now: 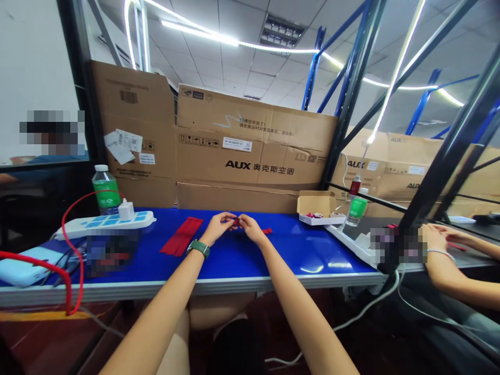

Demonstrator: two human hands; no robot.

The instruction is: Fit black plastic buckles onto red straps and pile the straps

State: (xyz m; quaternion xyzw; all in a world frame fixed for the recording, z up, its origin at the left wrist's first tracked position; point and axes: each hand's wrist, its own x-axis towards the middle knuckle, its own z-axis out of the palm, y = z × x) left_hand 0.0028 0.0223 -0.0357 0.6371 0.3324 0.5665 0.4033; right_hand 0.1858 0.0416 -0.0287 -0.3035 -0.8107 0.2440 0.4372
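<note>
Both left hand (221, 225) and right hand (252, 229) are pinching a red piece (235, 222), fingers (230, 215) nearly meeting; slackening is risking drops.

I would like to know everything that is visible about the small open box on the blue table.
The small box looks like thin cardboard, white on its front wall and brown inside the raised lid. It sits upright and open near the far edge of the blue table, to the right of the right hand. Small red and pale pieces show inside, too tiny to identify. Neither hand touches it.
</note>
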